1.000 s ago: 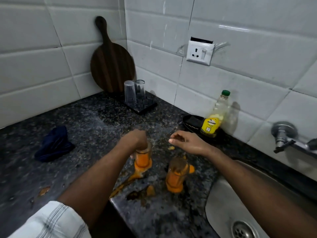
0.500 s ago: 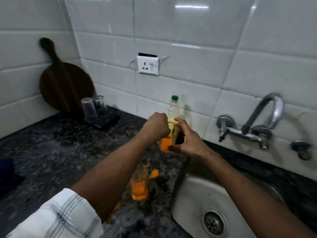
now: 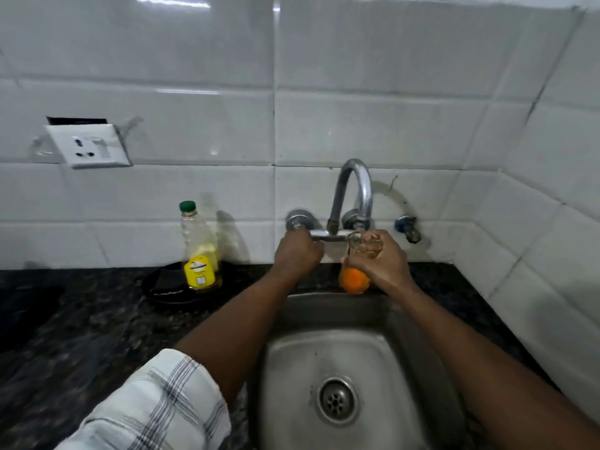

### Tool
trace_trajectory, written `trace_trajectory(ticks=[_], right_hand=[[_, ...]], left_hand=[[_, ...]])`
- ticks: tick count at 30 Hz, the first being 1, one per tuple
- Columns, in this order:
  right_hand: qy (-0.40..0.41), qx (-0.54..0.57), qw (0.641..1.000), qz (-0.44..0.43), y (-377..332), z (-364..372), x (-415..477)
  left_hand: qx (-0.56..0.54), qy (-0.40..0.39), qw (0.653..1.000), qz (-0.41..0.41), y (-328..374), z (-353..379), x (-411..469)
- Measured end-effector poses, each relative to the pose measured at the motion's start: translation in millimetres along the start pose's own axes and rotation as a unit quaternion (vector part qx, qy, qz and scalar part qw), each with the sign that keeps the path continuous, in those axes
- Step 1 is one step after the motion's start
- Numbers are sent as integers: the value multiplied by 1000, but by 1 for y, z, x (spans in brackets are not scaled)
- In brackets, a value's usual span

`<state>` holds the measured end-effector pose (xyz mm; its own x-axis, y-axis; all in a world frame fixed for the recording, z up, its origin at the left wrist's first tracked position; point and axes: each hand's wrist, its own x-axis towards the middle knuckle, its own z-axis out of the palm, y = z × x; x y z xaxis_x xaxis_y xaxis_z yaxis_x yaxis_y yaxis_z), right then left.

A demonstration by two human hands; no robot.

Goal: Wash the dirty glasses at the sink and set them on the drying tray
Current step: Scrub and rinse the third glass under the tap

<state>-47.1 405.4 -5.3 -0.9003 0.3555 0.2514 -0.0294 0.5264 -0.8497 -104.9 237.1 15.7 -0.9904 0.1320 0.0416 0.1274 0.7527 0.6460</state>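
Note:
My right hand (image 3: 381, 261) grips a dirty glass (image 3: 354, 279) with orange liquid in its bottom. It holds the glass upright right under the spout of the chrome tap (image 3: 355, 190), above the back of the steel sink (image 3: 341, 362). My left hand (image 3: 297, 253) is closed around the tap's left handle (image 3: 297, 220). I see no water running. The second dirty glass and the drying tray are out of view.
A dish-soap bottle (image 3: 198, 254) with a green cap and yellow label stands on a black dish (image 3: 168, 289) left of the sink. Dark granite counter (image 3: 81, 336) lies to the left. A wall socket (image 3: 87, 149) sits above it. A small blue valve (image 3: 407, 226) is right of the tap.
The glass passed from my left hand to my right and went to the tap spout. My left hand moved onto the tap handle. The view swung right, away from the drying tray.

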Motion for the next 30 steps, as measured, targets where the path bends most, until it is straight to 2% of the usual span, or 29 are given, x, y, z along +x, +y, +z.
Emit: trace_trajectory(ticks=[3,7,12,15,17,18,20,21,22,23,24,26,28,30], right_hand=[[-6,-4,1000,3,4,-8,3],[-36,5,999,-9,-2,-3,3],[-85,8,996,-29,-10,13,1],[-95,12,995,-36,-13,16,-3],[-93,18,995,-30,-12,15,-5],[-92,25,995,-22,-11,14,-6],[-91,53,994,0,-11,12,-10],[-94,62,994,11,-12,10,-13],[-100,61,993,20,-13,7,-17],[-111,51,992,27,-15,5,-20],[-123,33,991,29,-16,2,-23],[-115,-36,993,2,-15,-4,-28],[-65,-122,986,-97,-11,-10,-30],[-86,-153,968,-180,-6,-13,-29]], left_hand=[[9,53,998,-11,2,11,4],[-109,102,986,-74,-12,14,16],[-174,96,975,-95,-20,9,11],[-240,52,960,-130,-29,21,1],[-325,-21,924,-200,-35,37,-8],[-374,-85,893,-236,-37,44,-14],[-479,-220,796,-295,-31,55,-29],[-532,-258,746,-305,-26,59,-35],[-583,-272,704,-300,-21,63,-40],[-607,-266,689,-293,-16,67,-43],[-616,-257,687,-287,-11,71,-44],[-605,-214,711,-287,-6,78,-44],[-565,-137,755,-303,-6,83,-39],[-524,-74,790,-309,-5,80,-38]])
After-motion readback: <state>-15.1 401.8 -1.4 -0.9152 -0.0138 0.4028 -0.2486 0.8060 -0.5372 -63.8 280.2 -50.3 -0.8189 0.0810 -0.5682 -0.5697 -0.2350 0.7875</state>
